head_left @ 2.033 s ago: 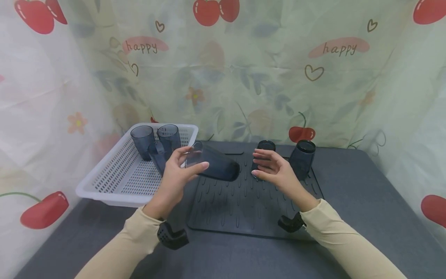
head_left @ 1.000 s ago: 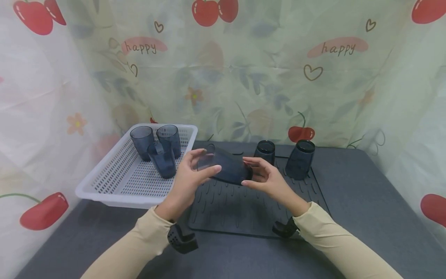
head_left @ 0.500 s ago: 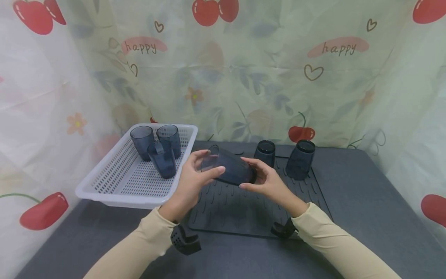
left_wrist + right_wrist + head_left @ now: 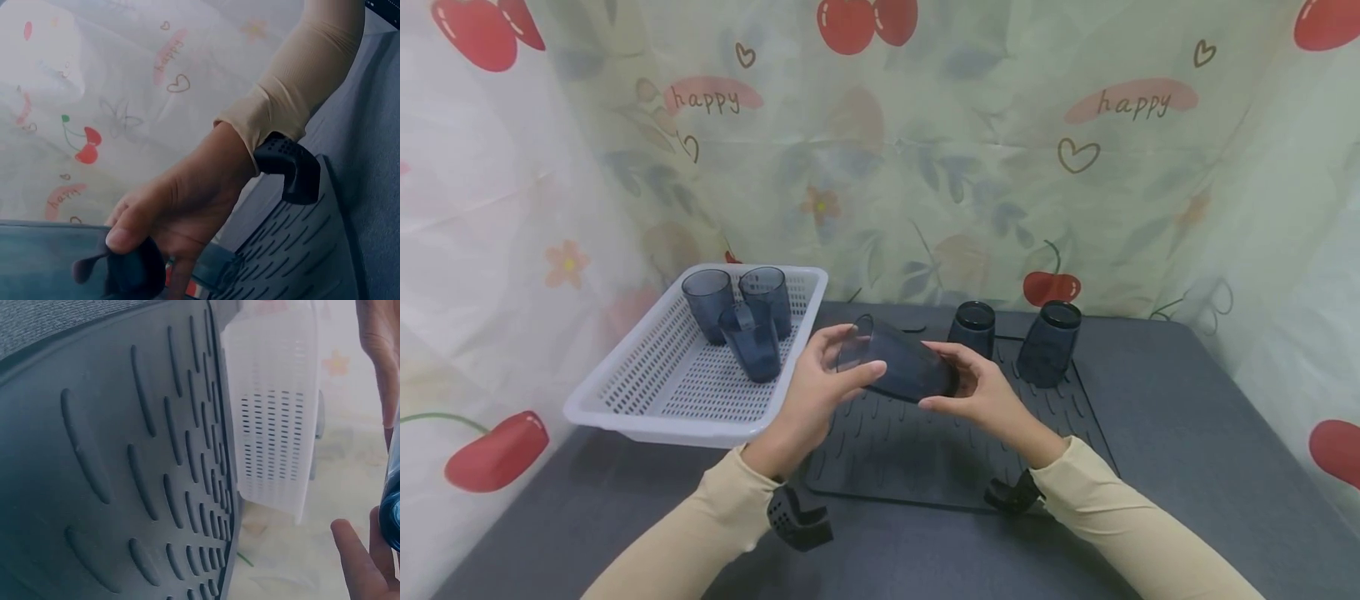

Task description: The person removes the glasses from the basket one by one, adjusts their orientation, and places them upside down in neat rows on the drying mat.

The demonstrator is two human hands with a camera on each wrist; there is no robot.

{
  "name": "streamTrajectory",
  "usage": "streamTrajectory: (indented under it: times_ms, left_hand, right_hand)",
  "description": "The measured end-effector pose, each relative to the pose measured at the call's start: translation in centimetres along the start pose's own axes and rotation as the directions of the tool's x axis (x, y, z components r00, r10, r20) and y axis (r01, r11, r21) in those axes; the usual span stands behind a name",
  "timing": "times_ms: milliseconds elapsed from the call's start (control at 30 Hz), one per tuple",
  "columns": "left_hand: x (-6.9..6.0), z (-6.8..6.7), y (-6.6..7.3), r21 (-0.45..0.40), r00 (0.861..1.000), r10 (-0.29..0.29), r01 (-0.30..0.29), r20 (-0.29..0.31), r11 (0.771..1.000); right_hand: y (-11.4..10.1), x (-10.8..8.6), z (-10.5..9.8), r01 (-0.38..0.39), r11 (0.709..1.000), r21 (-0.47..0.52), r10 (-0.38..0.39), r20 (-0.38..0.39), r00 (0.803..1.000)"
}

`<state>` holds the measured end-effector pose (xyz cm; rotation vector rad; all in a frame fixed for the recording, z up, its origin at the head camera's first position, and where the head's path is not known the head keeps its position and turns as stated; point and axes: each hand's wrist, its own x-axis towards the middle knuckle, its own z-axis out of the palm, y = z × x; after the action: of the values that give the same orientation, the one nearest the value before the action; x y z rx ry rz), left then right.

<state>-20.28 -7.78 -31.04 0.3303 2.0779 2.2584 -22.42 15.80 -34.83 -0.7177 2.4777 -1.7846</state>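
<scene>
Between my two hands a smoky-blue drinking glass (image 4: 901, 362) is held tilted, close to lying on its side, above the drying mat. My left hand (image 4: 808, 392) grips it near its rim, thumb across the near side. At the base end, my right hand (image 4: 985, 390) holds the glass between thumb and fingers. The left wrist view shows the right thumb on the dark base of the glass (image 4: 140, 269). Beneath is the dark ridged drying mat (image 4: 887, 467). Part of the glass is hidden behind the fingers in the head view.
Left of the mat stands a white perforated basket (image 4: 587, 404) with three blue glasses, one being a glass (image 4: 752, 346) that leans. At the mat's back right, an upside-down glass (image 4: 972, 329) stands near another upside-down glass (image 4: 1048, 346). A patterned curtain (image 4: 895, 192) encloses the table.
The left hand has carried the glass right from beside the basket. My right hand, earlier apart from it with fingers spread, now holds its base. In the last half second little has moved.
</scene>
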Motion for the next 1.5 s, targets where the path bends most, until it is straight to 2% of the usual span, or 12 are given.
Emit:
streamTrajectory:
  times_ms: [100, 267, 400, 533, 633, 800, 900, 1133, 1267, 1500]
  left_hand:
    - [0.2, -0.3, 0.1, 0.006, 0.999, -0.018, 0.017, 0.043, 1.000]
    - [0.6, -0.9, 0.2, 0.066, 0.992, -0.038, 0.031, 0.120, 0.997]
    - [0.7, -1.4, 0.5, 0.142, 0.986, -0.047, 0.024, 0.163, 0.990]
    - [0.9, -1.8, 0.7, 0.215, 0.979, -0.056, 0.013, 0.195, 0.977]
    - [1.0, -2.0, 0.7, 0.312, 0.975, -0.084, 0.017, 0.204, 0.950]
    - [1.4, -2.2, 0.3, 0.473, 0.964, -0.149, 0.028, 0.221, 0.880]
    - [1.7, -2.0, 0.0, 0.515, 0.955, -0.166, 0.017, 0.244, 0.857]
    - [2.1, -1.0, -1.2, 0.594, 0.953, -0.180, 0.002, 0.242, 0.805]
    - [2.3, -0.3, -1.8, 0.604, 0.951, -0.195, 0.012, 0.239, 0.797]
    - [2.6, 0.9, -2.9, 0.578, 0.954, -0.191, 0.025, 0.229, 0.816]
  right_hand:
    - [-0.2, -0.1, -0.3, -0.002, 1.000, 0.001, 0.002, -0.005, 1.000]
    - [-0.4, -0.2, -1.0, 0.035, 0.999, 0.004, -0.035, 0.008, 0.999]
    - [-0.6, -0.2, -1.5, 0.057, 0.998, 0.000, -0.057, 0.009, 0.998]
    - [-1.0, -0.2, -2.0, 0.070, 0.997, 0.036, -0.070, 0.010, 0.997]
    - [-1.3, -0.2, -2.4, 0.083, 0.994, 0.070, -0.083, -0.003, 0.997]
    - [-2.1, -0.1, -3.0, 0.126, 0.985, 0.116, -0.121, -0.044, 0.992]
    - [-2.5, -0.1, -3.1, 0.149, 0.979, 0.139, -0.141, -0.065, 0.988]
    - [-3.0, 0.2, -3.0, 0.164, 0.971, 0.172, -0.152, -0.082, 0.985]
    - [-3.3, 0.5, -2.5, 0.171, 0.966, 0.195, -0.160, -0.072, 0.984]
    - [-3.7, 0.9, -1.6, 0.175, 0.956, 0.235, -0.169, -0.047, 0.985]
